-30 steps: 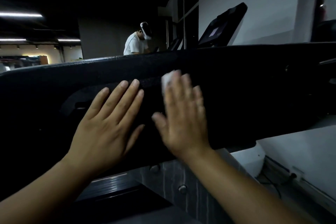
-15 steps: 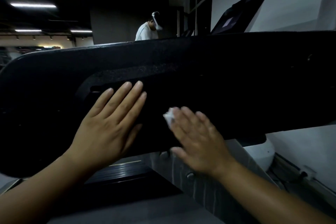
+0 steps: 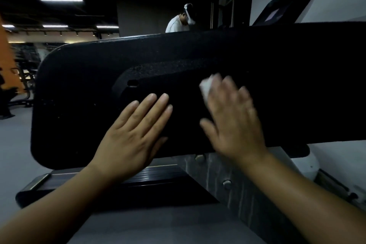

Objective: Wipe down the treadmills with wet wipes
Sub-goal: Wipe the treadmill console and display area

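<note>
While the left hand (image 3: 134, 136) lies flat on the black panel (image 3: 79, 85), fingers straight and close together, it most likely serves to brace the panel so that it does not rock under the rubbing. The right hand (image 3: 235, 123) is also flat, its fingers straight and a little spread, and it presses the wipe (image 3: 206, 87) against the panel's recessed middle. The white wad sticks out past the fingertips on the upper left. A flat palm rather than a pinch spreads the pressure over more of the cloth, which suits a broad, pebbled surface like this one. The right hand is blurred, so I judge it to be mid-stroke. How much of the wipe lies under the palm cannot be told. Both hands sit near each other on the lower half of the panel, apart and not touching, the left just left of centre.

Below the panel a grey post (image 3: 233, 200) slopes down and to the right, and the dark deck (image 3: 162, 174) runs off behind it.

By count: two hands, one wipe, one panel under work, one post with two bolts (image 3: 226, 182) showing on it, one deck. Behind, one further console (image 3: 287, 0) tilts up at the right, and one other person (image 3: 178, 24) in white stands beyond the panel's top edge.
</note>
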Motion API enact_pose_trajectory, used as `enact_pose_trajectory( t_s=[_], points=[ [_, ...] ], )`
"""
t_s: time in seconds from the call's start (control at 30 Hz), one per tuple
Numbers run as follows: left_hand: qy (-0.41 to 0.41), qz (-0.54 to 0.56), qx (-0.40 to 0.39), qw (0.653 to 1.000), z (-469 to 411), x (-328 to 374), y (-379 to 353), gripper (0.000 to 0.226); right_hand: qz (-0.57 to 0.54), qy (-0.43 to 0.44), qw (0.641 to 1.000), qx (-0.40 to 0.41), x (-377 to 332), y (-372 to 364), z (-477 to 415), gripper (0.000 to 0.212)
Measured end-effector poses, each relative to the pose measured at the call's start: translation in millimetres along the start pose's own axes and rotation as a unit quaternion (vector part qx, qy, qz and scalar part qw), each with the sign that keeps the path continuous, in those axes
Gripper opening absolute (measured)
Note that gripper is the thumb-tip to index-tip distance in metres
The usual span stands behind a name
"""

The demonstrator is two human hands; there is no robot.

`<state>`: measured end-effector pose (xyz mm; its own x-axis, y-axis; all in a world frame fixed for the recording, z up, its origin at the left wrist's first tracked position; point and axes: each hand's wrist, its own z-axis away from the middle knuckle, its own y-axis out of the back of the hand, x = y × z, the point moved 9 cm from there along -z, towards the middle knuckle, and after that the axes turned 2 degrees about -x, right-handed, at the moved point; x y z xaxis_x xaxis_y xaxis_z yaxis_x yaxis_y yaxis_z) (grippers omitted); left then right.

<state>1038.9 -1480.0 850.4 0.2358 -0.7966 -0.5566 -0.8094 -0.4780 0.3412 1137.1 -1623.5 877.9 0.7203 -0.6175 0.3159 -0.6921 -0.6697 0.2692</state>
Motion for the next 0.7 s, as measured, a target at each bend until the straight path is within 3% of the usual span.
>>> enact_pose_trajectory(
  t_s=[0.07,0.1,0.2,0.3,0.43,0.57,0.7],
  points=[
    [0.004,0.000,-0.001,1.000,0,1,0,0.059,-0.045,-0.095,0.994,0.034,4,8,-32,0.069],
    [0.002,0.002,-0.001,1.000,0,0,1,0.059,-0.041,-0.080,0.995,0.039,-11,7,-39,0.070],
    [-0.004,0.012,-0.002,1.000,5,-5,4,0.060,-0.005,0.115,0.993,-0.009,-63,-14,-8,0.068],
    [0.016,0.015,-0.011,1.000,13,-9,4,0.060,-0.012,0.180,0.983,-0.044,-49,-17,30,0.058],
    [0.028,0.022,-0.015,0.999,17,-9,2,0.059,0.027,0.144,0.988,-0.048,-7,-3,29,0.057],
    [0.039,0.026,-0.006,0.999,16,-8,3,0.059,0.001,-0.013,1.000,0.011,0,19,9,0.046],
    [0.049,0.031,-0.010,0.998,19,-8,6,0.057,-0.028,-0.009,0.999,-0.013,-38,4,35,0.056]
  ],
)
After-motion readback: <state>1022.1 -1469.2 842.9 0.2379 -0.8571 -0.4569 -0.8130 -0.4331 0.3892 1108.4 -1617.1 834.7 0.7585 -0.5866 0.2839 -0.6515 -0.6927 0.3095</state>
